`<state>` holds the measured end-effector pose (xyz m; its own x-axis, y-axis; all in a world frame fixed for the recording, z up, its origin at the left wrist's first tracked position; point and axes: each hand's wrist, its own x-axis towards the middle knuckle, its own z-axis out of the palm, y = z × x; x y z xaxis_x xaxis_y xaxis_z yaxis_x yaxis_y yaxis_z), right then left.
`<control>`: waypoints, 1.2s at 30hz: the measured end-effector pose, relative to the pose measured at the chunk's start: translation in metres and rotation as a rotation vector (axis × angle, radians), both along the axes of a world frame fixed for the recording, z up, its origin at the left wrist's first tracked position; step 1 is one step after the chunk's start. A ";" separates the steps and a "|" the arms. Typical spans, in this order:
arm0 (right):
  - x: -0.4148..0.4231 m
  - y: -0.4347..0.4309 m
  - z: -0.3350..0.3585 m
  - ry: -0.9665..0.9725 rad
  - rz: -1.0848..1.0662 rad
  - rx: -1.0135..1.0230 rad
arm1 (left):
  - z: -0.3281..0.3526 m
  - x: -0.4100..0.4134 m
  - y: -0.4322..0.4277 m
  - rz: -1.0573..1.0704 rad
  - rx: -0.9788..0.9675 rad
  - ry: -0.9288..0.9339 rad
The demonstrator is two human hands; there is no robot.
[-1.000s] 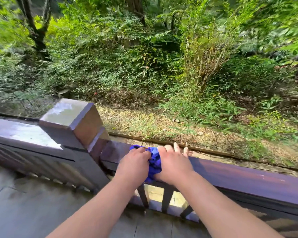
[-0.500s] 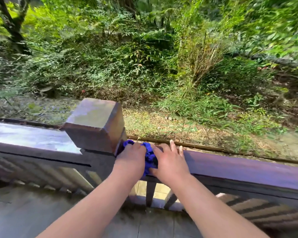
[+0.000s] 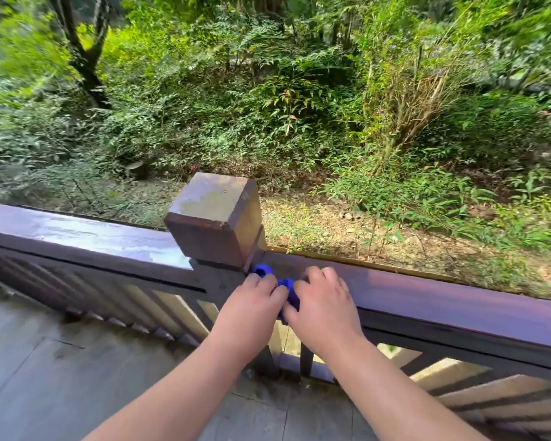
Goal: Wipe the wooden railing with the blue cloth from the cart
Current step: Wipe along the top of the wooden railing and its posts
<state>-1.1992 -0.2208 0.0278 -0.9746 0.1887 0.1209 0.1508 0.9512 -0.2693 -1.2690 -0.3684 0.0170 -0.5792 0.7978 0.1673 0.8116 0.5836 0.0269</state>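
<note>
Wiping the rail where it meets the post. The blue cloth [image 3: 285, 286] lies bunched on the top face of the wooden railing [image 3: 442, 300], at the rail's left end, touching or just beside the square post [image 3: 215, 218]. The left hand [image 3: 252, 302] and right hand [image 3: 323, 302] sit side by side on the rail, each closed down over the cloth, so that only two small folds of blue show between and ahead of the knuckles. Whether the fingers curl under the rail's near edge cannot be told.

To do this step well, the cloth would probably serve better spread flatter, so more fabric meets the wood; bunched as it is, it likely cleans only a narrow strip. The corner where rail joins post calls for pressing a fold into the seam. Strokes should then run along the rail's length, towards its right end, covering the near edge as well as the top. The rail section left of the post [image 3: 77, 232] shines as if wet.
</note>
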 end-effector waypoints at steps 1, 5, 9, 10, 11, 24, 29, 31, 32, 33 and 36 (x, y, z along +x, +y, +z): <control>0.004 -0.007 -0.002 0.022 0.003 -0.020 | -0.001 0.003 -0.011 -0.010 0.076 0.009; 0.013 -0.041 -0.012 0.030 0.050 -0.115 | -0.005 0.003 -0.064 -0.034 0.220 0.042; -0.009 -0.086 -0.017 -0.103 0.090 -0.110 | 0.001 -0.031 -0.128 0.077 0.365 0.055; -0.018 -0.099 -0.018 -0.110 0.088 -0.110 | 0.003 -0.042 -0.143 0.137 0.410 0.041; -0.028 -0.113 -0.017 -0.113 0.085 -0.119 | 0.006 -0.056 -0.157 0.204 0.455 0.025; -0.106 -0.234 0.004 -0.077 -0.283 -0.341 | 0.038 -0.191 -0.158 0.188 0.470 -0.479; -0.099 -0.236 -0.015 -0.088 -0.370 -0.332 | 0.022 -0.200 -0.130 0.106 0.295 -0.498; -0.103 -0.238 -0.026 -0.087 -0.381 -0.348 | 0.016 -0.205 -0.132 0.054 0.172 -0.404; -0.105 -0.241 -0.030 -0.084 -0.382 -0.354 | 0.013 -0.205 -0.133 0.021 0.121 -0.351; -0.108 -0.244 -0.034 -0.080 -0.375 -0.359 | 0.010 -0.204 -0.134 -0.013 0.066 -0.295; -0.118 -0.254 -0.042 -0.086 -0.324 -0.311 | 0.012 -0.209 -0.134 -0.116 -0.060 -0.212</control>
<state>-1.3171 -0.4746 -0.0137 -0.8633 0.5000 -0.0688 0.4617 0.7271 -0.5081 -1.4782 -0.5028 0.0291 -0.5002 0.8659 0.0018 0.8532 0.4925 0.1715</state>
